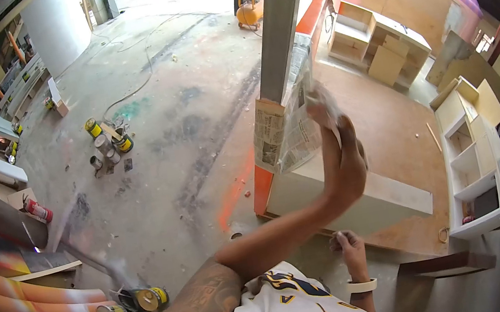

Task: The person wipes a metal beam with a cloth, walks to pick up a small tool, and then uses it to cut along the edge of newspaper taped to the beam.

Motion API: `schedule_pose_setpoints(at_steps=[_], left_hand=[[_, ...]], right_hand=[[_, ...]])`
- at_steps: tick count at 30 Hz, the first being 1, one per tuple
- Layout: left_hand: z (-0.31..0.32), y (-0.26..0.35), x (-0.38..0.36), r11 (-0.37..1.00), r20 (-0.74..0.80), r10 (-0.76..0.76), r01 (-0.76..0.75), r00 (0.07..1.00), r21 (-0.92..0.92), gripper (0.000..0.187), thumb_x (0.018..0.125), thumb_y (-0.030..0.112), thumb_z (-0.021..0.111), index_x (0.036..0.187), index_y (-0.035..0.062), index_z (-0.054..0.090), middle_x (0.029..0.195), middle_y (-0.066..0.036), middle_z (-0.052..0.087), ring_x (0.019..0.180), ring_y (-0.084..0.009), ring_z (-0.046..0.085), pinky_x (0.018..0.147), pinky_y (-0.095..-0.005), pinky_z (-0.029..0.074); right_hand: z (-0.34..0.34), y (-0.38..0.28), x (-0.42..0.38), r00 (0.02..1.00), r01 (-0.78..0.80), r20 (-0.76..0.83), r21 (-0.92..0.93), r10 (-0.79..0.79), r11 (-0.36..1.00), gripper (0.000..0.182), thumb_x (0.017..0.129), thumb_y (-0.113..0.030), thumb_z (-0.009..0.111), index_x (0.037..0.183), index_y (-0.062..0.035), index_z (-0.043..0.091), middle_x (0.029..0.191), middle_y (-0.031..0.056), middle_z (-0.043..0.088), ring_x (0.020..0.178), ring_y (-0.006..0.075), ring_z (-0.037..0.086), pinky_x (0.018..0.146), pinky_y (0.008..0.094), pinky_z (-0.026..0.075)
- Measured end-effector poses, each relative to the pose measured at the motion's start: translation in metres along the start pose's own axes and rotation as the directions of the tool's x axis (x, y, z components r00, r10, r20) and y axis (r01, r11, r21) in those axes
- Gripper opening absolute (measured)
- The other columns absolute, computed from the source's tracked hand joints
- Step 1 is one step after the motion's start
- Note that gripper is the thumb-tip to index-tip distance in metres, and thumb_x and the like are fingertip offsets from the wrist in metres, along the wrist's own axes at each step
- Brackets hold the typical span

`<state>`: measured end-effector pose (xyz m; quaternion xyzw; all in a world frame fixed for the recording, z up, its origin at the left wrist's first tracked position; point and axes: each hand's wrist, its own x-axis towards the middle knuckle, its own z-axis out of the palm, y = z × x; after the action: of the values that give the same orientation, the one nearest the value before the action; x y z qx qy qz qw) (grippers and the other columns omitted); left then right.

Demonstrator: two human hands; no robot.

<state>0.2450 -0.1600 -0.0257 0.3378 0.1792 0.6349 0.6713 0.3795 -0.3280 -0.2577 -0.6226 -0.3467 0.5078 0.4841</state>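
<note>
one left hand grips a blurred wad, apparently working newspaper beside it — steady control needed next — right hand curled below, hold unclear.

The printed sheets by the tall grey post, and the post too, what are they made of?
The printed sheets look like thin, matte newspaper, with small dark print on pale grey. The tall grey post may be painted metal: straight edges, smooth dull face. Painted wood could look similar.
</note>
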Motion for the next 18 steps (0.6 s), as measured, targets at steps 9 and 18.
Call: schedule_pose_setpoints(at_steps=[9,18], left_hand=[[-0.037,-0.038,-0.084,0.948,-0.202,-0.305,0.317,0.931,0.025,0.045,0.109,0.027,0.056,0.150,0.0111,0.045,0.127,-0.004,0.061,0.106,-0.0108,0.060,0.087,-0.0242,0.053],[-0.201,0.006,-0.066,0.892,-0.200,-0.440,0.452,0.875,0.015,0.039,0.106,0.031,0.050,0.127,-0.0008,0.057,0.119,-0.021,0.068,0.112,-0.0321,0.068,0.101,-0.0457,0.054]], right_hand=[[0.068,-0.124,0.002,0.844,0.136,0.155,0.864,-0.513,0.485,0.080,0.105,-0.059,0.048,0.161,-0.0044,0.030,0.160,0.0137,0.043,0.144,0.0284,0.047,0.121,0.0440,0.037],[0.143,-0.250,0.067,0.903,0.411,-0.207,0.673,-0.377,0.615,0.046,0.109,-0.031,0.053,0.146,-0.0034,0.049,0.133,0.0150,0.062,0.116,0.0241,0.065,0.098,0.0360,0.055]])
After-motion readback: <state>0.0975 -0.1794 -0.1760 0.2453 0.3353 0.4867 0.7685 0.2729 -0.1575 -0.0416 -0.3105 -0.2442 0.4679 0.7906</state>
